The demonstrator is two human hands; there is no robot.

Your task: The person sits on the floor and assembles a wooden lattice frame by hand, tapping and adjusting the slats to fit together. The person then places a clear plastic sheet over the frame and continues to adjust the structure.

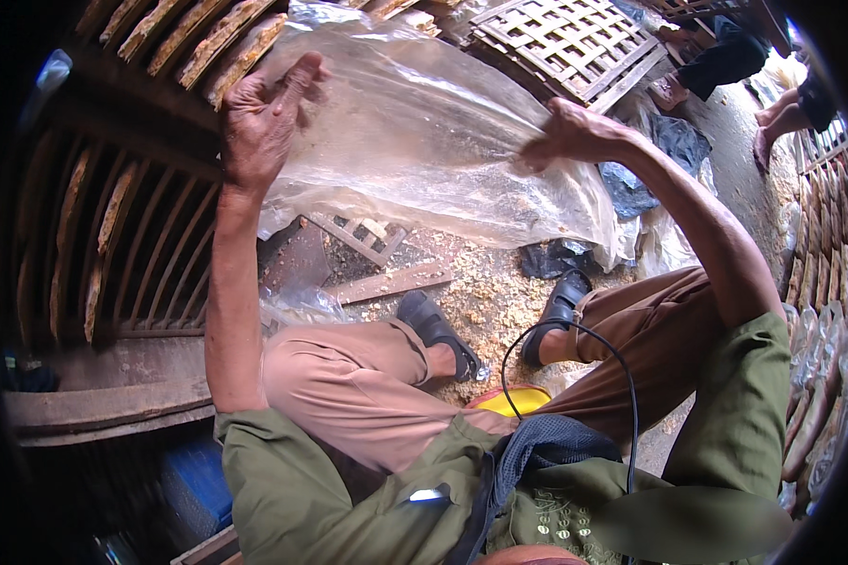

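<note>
A large clear plastic sheet [415,132], cloudy and creased, spreads in front of me between my two arms. My left hand [262,122] is at the sheet's left edge, beside a stack of slatted racks. Its thumb and a finger stand apart, with some blur at the tips, and I see nothing held in it. My right hand [575,137] is over the sheet's right part, where long folds run toward it. Motion smears those fingertips, so whether they grip the plastic cannot be told.
Slatted racks with ragged pale edges [113,235] stand close on the left. A lattice crate [565,47] lies at the far side. Crumbs [495,292] and a wooden board [396,281] lie on the floor near my sandals [433,330]. Another person's legs [721,61] show at the upper right.
</note>
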